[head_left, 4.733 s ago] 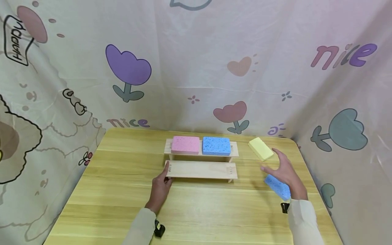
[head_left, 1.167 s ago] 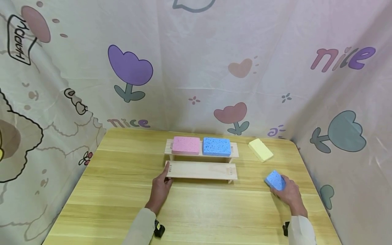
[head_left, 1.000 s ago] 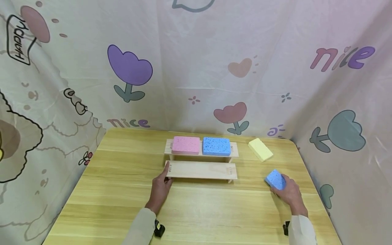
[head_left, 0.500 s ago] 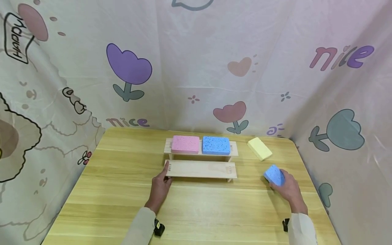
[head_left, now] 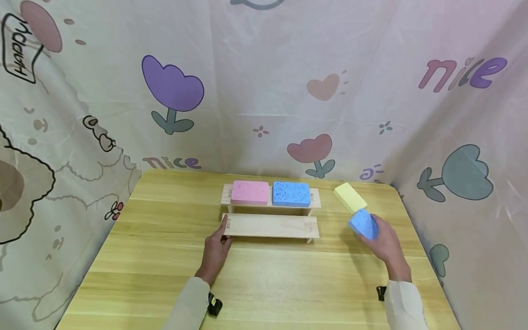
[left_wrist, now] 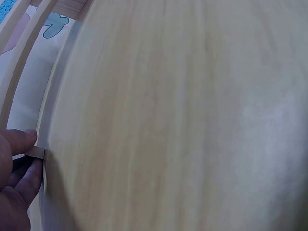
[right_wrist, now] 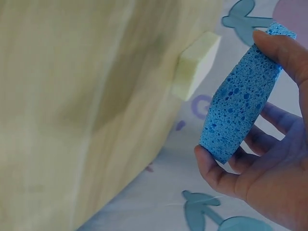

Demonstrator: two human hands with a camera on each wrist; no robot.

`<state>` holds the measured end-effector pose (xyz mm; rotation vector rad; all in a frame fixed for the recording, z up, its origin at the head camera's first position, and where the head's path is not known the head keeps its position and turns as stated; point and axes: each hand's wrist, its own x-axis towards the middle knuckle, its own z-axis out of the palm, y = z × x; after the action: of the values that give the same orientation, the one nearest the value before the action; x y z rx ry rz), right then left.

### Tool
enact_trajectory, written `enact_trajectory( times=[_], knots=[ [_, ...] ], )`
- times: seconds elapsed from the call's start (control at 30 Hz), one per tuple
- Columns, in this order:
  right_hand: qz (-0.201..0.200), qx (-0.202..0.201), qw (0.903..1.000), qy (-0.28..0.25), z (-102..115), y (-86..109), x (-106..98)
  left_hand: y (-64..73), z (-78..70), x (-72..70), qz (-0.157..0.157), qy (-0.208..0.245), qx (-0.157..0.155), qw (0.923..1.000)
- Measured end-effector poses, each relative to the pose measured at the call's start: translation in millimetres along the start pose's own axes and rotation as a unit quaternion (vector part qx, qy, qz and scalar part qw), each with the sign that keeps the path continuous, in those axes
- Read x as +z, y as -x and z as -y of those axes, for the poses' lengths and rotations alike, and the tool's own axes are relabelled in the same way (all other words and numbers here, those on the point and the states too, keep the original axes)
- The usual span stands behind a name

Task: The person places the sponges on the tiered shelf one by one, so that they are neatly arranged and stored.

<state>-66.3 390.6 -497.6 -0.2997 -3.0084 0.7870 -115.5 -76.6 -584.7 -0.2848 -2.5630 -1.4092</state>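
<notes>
The right hand (head_left: 385, 243) grips a blue sponge (head_left: 364, 224), long axis seemingly tilted, right of the near shelf (head_left: 272, 226) the left hand (head_left: 216, 252) pinches.

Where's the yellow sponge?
In the head view, the yellow sponge lies toward the far right of the table, right of the back shelf, just beyond the blue sponge in the right hand.
</notes>
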Motion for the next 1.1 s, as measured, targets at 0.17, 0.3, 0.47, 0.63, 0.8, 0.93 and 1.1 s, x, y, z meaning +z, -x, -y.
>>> enact_trajectory(
  times=[0.17,0.3,0.47,0.63,0.8,0.93,1.1],
  knots=[
    [-0.001,-0.012,0.9999,0.003,18.5,-2.5,-5.4,-0.6,-0.4,0.0,-0.001,0.004,0.002,1.0000],
    [-0.003,-0.027,0.9996,0.004,33.7,-4.9,-9.8,-0.8,-0.4,0.1,0.007,0.009,-0.011,0.9999],
    [-0.002,-0.039,0.9992,0.003,51.1,-7.0,-13.2,-1.0,-0.3,-0.1,0.014,0.009,-0.017,0.9997],
    [-0.012,-0.063,0.9980,0.002,66.9,-10.9,-14.3,-0.6,0.0,-0.1,0.014,0.007,-0.013,0.9998],
    [-0.015,-0.078,0.9968,-0.012,86.1,-14.6,-13.6,-0.8,0.1,-0.4,0.010,0.008,-0.010,0.9999],
    [-0.020,-0.100,0.9945,-0.022,103.9,-17.0,-11.4,-0.6,-0.3,-0.2,0.006,0.003,-0.008,0.9999],
    [-0.027,-0.136,0.9896,-0.039,126.5,-18.9,-8.2,-0.1,-1.1,0.2,0.004,-0.001,-0.002,1.0000]
  ],
)
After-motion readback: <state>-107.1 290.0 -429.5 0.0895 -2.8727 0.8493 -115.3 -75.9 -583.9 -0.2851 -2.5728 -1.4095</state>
